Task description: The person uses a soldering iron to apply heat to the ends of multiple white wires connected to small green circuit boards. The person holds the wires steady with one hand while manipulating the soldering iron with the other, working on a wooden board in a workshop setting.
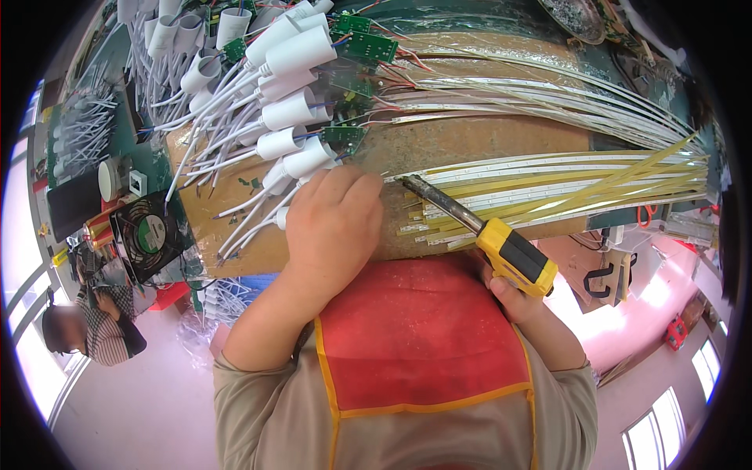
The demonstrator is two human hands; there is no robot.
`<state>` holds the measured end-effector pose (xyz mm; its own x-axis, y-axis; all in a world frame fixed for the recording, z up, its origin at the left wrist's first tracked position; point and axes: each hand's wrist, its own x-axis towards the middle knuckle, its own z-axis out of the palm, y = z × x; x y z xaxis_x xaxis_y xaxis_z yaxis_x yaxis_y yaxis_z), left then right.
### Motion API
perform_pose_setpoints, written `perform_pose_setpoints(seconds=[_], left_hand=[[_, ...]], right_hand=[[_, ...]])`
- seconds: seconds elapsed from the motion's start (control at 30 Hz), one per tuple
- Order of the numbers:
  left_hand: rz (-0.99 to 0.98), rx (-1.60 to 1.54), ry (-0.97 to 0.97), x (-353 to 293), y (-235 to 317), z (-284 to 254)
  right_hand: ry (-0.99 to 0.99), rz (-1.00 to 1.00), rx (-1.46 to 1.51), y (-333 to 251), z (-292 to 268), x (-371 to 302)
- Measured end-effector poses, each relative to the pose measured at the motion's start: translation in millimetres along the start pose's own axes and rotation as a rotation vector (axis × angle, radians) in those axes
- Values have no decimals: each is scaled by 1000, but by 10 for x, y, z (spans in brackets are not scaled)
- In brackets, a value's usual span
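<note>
My right hand (509,296) grips a yellow and black soldering iron (517,257) by its handle. Its dark metal tip points up and left, at the left end of a white LED strip (470,168). Close to that tip, my left hand (335,218) is closed with its knuckles up, and whatever its fingers hold is hidden beneath them. White plastic tubes (305,159) with white cables lie just beside and behind the left hand. A green circuit board (345,135) with thin wires sticks out of one tube. White and yellow strips spread rightward under the iron.
More strips (533,102), with red wires joined to boards, lie at the back. A black fan (147,235) stands at the table's left end. The brown board (470,141) covers the table's middle. Another person (98,325) is at the far left.
</note>
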<state>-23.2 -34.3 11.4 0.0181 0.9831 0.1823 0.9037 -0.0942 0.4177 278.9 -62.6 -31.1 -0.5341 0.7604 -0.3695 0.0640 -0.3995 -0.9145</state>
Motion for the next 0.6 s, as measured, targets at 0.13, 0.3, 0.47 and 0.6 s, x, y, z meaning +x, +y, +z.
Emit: perform_pose_setpoints(seconds=[0.13, 0.3, 0.47, 0.6], left_hand=[[18, -15, 21, -10, 3, 41], [30, -7, 37, -31, 12, 80], [53, 43, 17, -31, 37, 71], [52, 25, 29, -23, 8, 78]], right_hand=[[5, 19, -11, -29, 8, -25], [17, -6, -27, -75, 34, -9], [52, -11, 49, -118, 50, 39], [60, -5, 51, -139, 59, 23]])
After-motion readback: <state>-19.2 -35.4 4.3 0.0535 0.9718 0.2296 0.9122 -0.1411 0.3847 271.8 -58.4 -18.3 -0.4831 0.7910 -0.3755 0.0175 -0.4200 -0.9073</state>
